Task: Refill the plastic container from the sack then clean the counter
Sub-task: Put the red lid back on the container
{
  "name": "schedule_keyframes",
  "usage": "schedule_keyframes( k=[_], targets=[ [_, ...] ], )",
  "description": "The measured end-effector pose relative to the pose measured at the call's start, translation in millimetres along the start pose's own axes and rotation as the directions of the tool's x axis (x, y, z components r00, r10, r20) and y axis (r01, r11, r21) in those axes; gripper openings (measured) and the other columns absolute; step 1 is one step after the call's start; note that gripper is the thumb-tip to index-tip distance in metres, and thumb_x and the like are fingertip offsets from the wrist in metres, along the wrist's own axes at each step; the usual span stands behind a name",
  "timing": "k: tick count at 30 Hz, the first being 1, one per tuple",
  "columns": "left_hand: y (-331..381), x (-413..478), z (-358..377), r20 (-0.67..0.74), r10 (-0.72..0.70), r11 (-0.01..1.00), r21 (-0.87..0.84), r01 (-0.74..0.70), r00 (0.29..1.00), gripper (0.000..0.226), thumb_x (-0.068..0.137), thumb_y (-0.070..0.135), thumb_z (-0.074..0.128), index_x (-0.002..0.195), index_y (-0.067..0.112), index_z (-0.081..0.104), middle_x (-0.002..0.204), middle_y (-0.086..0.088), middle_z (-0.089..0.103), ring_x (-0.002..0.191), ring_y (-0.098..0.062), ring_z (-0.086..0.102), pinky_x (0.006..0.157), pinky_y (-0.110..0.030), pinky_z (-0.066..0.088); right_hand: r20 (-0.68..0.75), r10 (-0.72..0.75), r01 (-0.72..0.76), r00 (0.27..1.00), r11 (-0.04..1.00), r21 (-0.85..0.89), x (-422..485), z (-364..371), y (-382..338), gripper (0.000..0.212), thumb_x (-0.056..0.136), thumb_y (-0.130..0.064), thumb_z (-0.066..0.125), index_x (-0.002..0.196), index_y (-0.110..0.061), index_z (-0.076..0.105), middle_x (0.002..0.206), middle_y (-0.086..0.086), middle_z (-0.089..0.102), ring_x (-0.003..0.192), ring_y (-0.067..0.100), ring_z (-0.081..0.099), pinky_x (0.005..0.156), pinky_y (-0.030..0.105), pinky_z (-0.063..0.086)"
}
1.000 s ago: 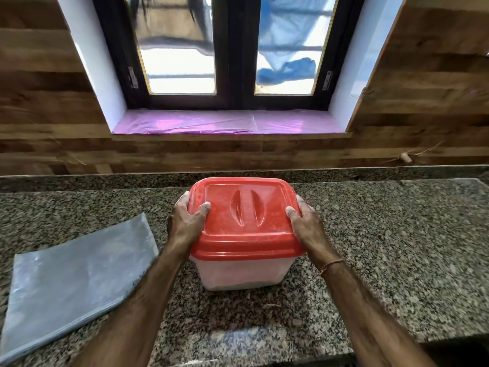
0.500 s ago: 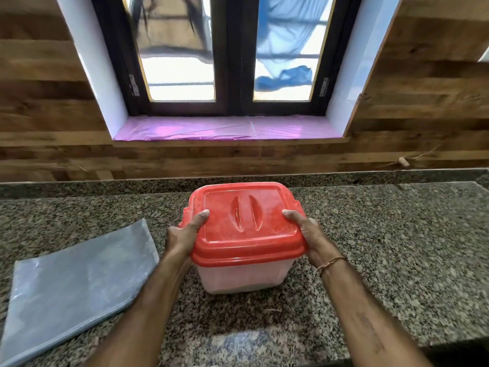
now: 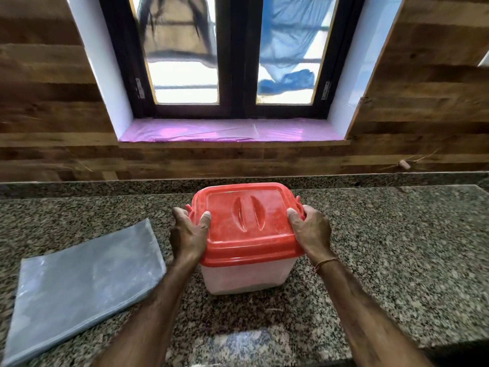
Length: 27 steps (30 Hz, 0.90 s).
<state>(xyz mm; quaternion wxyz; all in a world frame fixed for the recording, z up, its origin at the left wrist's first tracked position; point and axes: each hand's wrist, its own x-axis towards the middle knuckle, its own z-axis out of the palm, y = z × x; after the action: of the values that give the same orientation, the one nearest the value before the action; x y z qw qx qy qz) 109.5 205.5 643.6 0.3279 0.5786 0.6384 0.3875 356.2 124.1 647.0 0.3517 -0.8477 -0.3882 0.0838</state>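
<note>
Left hand (image 3: 188, 235) and right hand (image 3: 312, 231) clamped on opposite sides of red lid (image 3: 247, 223) atop container (image 3: 246, 276), flat grey sack (image 3: 82, 284) on tabletop (image 3: 397, 247) beyond left hand.

Granite counter (image 3: 397, 234) below a wood-panelled wall (image 3: 47, 102), with a dark-framed window (image 3: 235, 62), daylit, above a pink-lined sill (image 3: 230, 133).

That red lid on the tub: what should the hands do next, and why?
Probably pry the red lid up and off. It sits closed on the plastic container, which must be open before any refill. The left hand and right hand grip its opposite edges, thumbs on top, fingers by the side clips. The container stands on the granite counter.
</note>
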Motion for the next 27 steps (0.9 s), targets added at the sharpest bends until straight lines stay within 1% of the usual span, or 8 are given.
schedule_keyframes(
  k=[2,4,7,9,11,17,23,27],
  targets=[
    [-1,0,3,0.019,0.057,0.997,0.058,-0.058,0.998,0.044,0.102,0.044,0.055,0.128,0.013,0.038,0.104,-0.013,0.065,0.078,-0.029,0.066,0.066,-0.044,0.060,0.021,-0.056,0.058,0.998,0.990,-0.127,-2,-3,-7,0.043,0.107,-0.040,0.046,0.125,-0.006,0.065,0.087,0.005,0.066,0.063,0.012,0.058,0.049,0.019,0.037],
    [-3,1,4,0.044,0.073,0.992,0.104,-0.077,0.996,0.047,0.104,0.043,0.051,0.136,0.013,0.036,0.106,-0.012,0.065,0.079,-0.029,0.065,0.066,-0.040,0.057,0.056,-0.098,0.108,0.994,0.971,-0.212,-4,-6,-13,0.046,0.108,-0.037,0.040,0.139,-0.006,0.057,0.114,0.014,0.071,0.087,0.025,0.066,0.066,0.025,0.048],
    [-7,3,3,0.109,0.060,0.998,-0.006,-0.060,0.992,0.060,0.102,0.044,0.056,0.149,0.016,0.032,0.132,-0.015,0.062,0.096,-0.025,0.062,0.077,-0.039,0.055,0.152,-0.048,0.061,0.987,0.995,-0.083,1,-10,-7,0.058,0.105,-0.046,0.045,0.155,-0.015,0.041,0.142,0.016,0.061,0.119,0.032,0.065,0.099,0.038,0.053],
    [-6,1,3,0.166,-0.022,0.985,-0.167,0.050,0.986,0.073,0.098,0.043,0.065,0.157,0.015,0.030,0.142,-0.014,0.056,0.104,-0.024,0.062,0.074,-0.032,0.051,0.304,0.087,-0.163,0.949,0.958,0.236,6,-9,6,0.064,0.095,-0.057,0.059,0.143,-0.015,0.052,0.119,0.013,0.073,0.097,0.028,0.076,0.087,0.046,0.063],
    [-7,1,3,0.173,-0.081,0.961,-0.249,0.123,0.982,0.071,0.092,0.043,0.072,0.148,0.011,0.044,0.128,-0.014,0.065,0.090,-0.018,0.067,0.062,-0.026,0.050,0.377,0.149,-0.299,0.914,0.874,0.382,13,-4,17,0.064,0.085,-0.063,0.070,0.122,-0.011,0.064,0.100,0.011,0.078,0.079,0.026,0.079,0.073,0.049,0.066],
    [-1,30,9,0.131,-0.083,0.953,-0.281,0.117,0.988,0.036,0.085,0.031,0.083,0.113,0.013,0.069,0.086,0.001,0.072,0.074,-0.010,0.068,0.047,-0.011,0.050,0.353,0.173,-0.312,0.920,0.867,0.388,46,12,17,0.074,0.066,-0.074,0.077,0.102,-0.010,0.069,0.090,0.011,0.078,0.073,0.028,0.079,0.064,0.049,0.066],
    [33,102,34,0.098,-0.099,0.966,-0.230,0.119,0.990,0.043,0.074,0.047,0.088,0.102,0.016,0.076,0.088,-0.002,0.078,0.080,-0.022,0.076,0.073,-0.038,0.064,0.328,0.145,-0.281,0.934,0.864,0.417,123,32,-4,0.076,0.058,-0.078,0.074,0.090,-0.009,0.074,0.082,0.012,0.078,0.073,0.031,0.077,0.066,0.052,0.065],
    [53,151,55,0.088,-0.092,0.968,-0.226,0.110,0.992,0.036,0.080,0.040,0.086,0.103,0.015,0.075,0.090,-0.005,0.077,0.073,-0.015,0.072,0.057,-0.022,0.055,0.323,0.114,-0.245,0.940,0.883,0.401,179,48,-29,0.061,0.070,-0.067,0.075,0.079,-0.007,0.075,0.078,0.011,0.077,0.070,0.029,0.075,0.066,0.043,0.062]
  ],
)
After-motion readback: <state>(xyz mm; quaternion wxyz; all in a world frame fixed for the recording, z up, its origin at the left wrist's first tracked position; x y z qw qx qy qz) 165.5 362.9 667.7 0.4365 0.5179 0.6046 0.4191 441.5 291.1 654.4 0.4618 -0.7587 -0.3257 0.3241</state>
